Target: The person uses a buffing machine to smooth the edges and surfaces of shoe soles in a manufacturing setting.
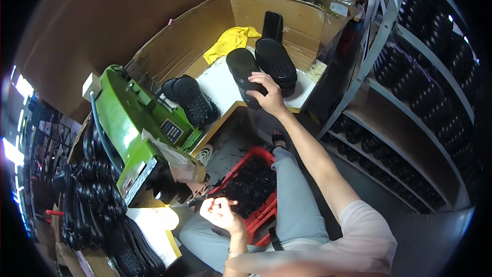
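Note:
At the upper middle, my right hand reaches to the white tabletop and closes its thumb and fingers over the edge of a black shoe sole. Touching that sole on its right is a stack of black soles with a studded pattern. My left hand is curled in a loose fist above my lap, close to the working end of the green machine. Whatever its fingers may hold is hidden. More black soles lie on the table beside the machine.
Below the machine, a red basket holds black scraps between my legs. Piled black soles stand at the left. Cardboard walls enclose the table's back, near a yellow cloth. A metal rack with black soles rises at the right.

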### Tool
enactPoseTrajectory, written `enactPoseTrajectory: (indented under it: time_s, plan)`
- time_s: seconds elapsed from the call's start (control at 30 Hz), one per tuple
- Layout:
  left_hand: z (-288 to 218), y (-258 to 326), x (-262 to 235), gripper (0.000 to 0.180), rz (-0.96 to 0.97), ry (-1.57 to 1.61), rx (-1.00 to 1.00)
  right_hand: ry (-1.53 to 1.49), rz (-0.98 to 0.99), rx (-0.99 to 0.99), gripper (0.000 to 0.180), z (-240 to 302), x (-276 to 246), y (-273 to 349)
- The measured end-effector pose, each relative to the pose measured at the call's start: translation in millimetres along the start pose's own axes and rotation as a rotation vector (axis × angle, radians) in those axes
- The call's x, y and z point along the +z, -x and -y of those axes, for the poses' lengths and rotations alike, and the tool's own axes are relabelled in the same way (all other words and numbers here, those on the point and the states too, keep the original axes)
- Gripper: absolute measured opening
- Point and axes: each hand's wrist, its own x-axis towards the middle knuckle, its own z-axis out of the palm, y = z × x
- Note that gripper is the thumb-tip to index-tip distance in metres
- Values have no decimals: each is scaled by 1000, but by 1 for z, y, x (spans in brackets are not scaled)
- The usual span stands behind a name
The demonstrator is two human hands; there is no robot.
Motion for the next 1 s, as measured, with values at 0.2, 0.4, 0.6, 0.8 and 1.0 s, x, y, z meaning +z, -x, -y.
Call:
enactPoseTrajectory:
  time_s: [0.2, 0.4, 0.6, 0.8, 1.0]
  plan:
    - [18, -44, -26, 49, 315, 111, -243, 192, -44, -35, 30, 13, -4, 1]
    - [23, -16, -27, 28, 350, -106, -389, 81, 297, -120, 45, 78, 37, 29]
    - [34, 22, -62, 31, 280, -154, -581, 249, 402, -212, 45, 73, 107, 30]
    - [45, 54, -103, 22, 799, -896, -642, 118, 220, -193, 27, 86, 82, 21]
    - [9, 17, -81, 37, 698, -874, -168, -478, 132, 302, 38, 178, -58, 46]
